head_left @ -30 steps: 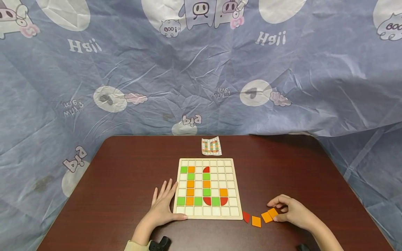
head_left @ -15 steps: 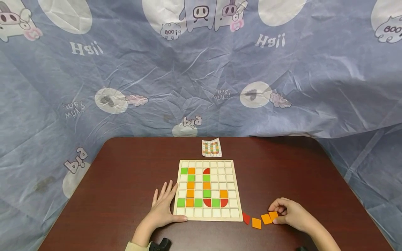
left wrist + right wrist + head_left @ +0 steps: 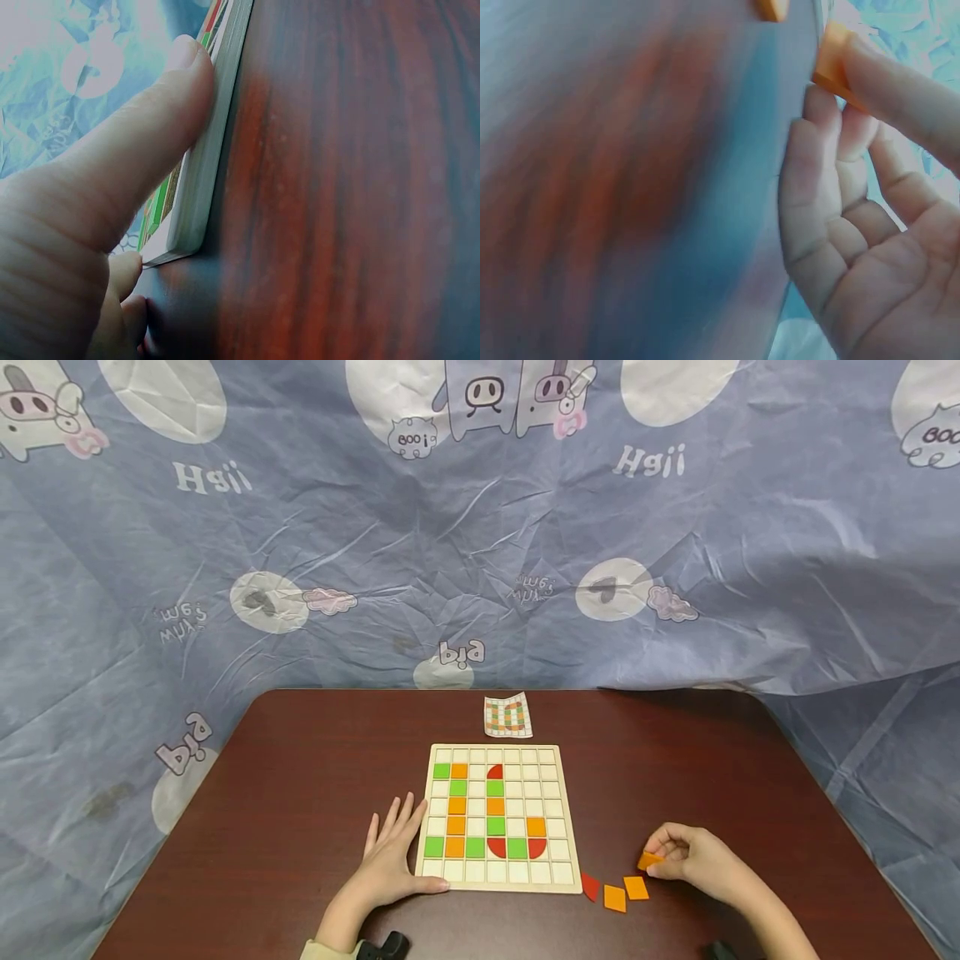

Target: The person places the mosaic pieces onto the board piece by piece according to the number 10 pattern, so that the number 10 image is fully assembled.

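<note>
A cream grid board [image 3: 498,881] lies on the dark wooden table, with green, orange and red tiles in several of its cells. My left hand [image 3: 387,860] rests at the board's left near corner, fingers spread along the side and thumb over the near edge; the left wrist view shows the thumb [image 3: 161,112] lying on the rim. Off to the right, my right hand [image 3: 693,858] pinches an orange square tile [image 3: 649,860] between thumb and fingers, tilted above the table. That same orange tile [image 3: 832,60] shows at the fingertips in the right wrist view.
A red quarter-round tile [image 3: 590,887] lies by the board's right near corner. Two loose orange tiles, one nearer the board [image 3: 614,898] and one nearer my right hand [image 3: 636,887], are beside it. Behind the board is a small printed pattern card [image 3: 507,716]. A blue-grey cloth hangs behind the table.
My right hand has picked up one orange tile from beside another and lifted and tilted it. My left hand stays at the board. The head view has shifted slightly.
</note>
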Demonstrator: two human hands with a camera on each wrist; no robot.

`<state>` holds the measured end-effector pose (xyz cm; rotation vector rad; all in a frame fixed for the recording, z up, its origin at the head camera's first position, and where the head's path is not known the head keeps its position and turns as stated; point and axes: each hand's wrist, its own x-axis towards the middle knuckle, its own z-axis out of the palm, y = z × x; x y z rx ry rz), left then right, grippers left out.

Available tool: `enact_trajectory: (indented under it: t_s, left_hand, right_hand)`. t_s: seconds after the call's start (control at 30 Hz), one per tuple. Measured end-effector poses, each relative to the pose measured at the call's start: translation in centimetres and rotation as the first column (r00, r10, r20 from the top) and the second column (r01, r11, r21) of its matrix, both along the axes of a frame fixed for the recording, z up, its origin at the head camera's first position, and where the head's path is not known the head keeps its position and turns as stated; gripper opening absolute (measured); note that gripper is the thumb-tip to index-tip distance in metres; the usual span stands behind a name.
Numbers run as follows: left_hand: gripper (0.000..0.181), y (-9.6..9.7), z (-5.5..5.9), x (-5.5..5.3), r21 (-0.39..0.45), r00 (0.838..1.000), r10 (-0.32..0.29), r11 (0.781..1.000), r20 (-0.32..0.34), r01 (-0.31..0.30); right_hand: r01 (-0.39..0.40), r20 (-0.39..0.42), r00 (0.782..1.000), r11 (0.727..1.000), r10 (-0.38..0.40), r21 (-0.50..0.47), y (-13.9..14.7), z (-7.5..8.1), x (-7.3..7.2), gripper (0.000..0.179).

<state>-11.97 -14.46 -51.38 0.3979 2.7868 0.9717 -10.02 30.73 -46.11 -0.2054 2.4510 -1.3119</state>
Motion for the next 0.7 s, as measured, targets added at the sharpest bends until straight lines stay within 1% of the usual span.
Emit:
enact_trajectory:
  t_s: [0.07,0.23,0.53,0.7]
  left_hand:
    - [0.126,0.0,0.0,0.0,-0.001,1.000,0.000,1.000,-0.002,0.000]
    - [0.126,0.0,-0.1,0.0,0.001,1.000,-0.003,1.000,0.002,0.003]
    - [0.126,0.0,-0.1,0.1,0.002,1.000,-0.003,1.000,0.007,0.003]
    - [0.126,0.0,0.0,0.0,-0.005,1.000,-0.003,1.000,0.007,0.003]
  right_hand:
    - [0.035,-0.009,0.999,0.999,-0.035,-0.008,-0.6,0.3,-0.5,0.028]
    - [0.086,-0.038,0.996,0.996,-0.087,-0.025,-2.5,0.6,-1.8,0.031]
    - [0.176,-0.034,0.983,0.981,-0.179,-0.076,-6.0,0.6,-4.2,0.032]
    - [0.208,-0.040,0.976,0.973,-0.212,-0.099,-8.0,0.2,-5.3,0.028]
